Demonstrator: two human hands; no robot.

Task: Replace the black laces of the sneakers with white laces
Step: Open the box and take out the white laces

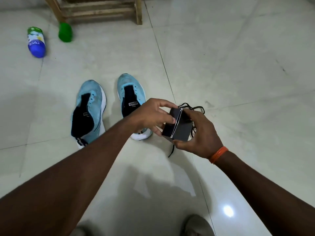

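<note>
Both sneakers (130,92) sit unlaced on the floor (221,65), black laces (192,108) heaped beside them, while the left hand (150,114) pinches a small black box (180,128) held in the grip of the right hand (202,133), so all the white lacing seemingly remains.

glossy tiled floor (221,48), matt black cardboard box (182,129), slatted wooden rack (100,9).

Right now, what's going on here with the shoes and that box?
A person holds a small black box in both hands: the right hand grips it, the left hand pinches its flap. The light-blue sneakers stand unlaced on the tiled floor, black laces heaped beside them. No white laces show.
</note>
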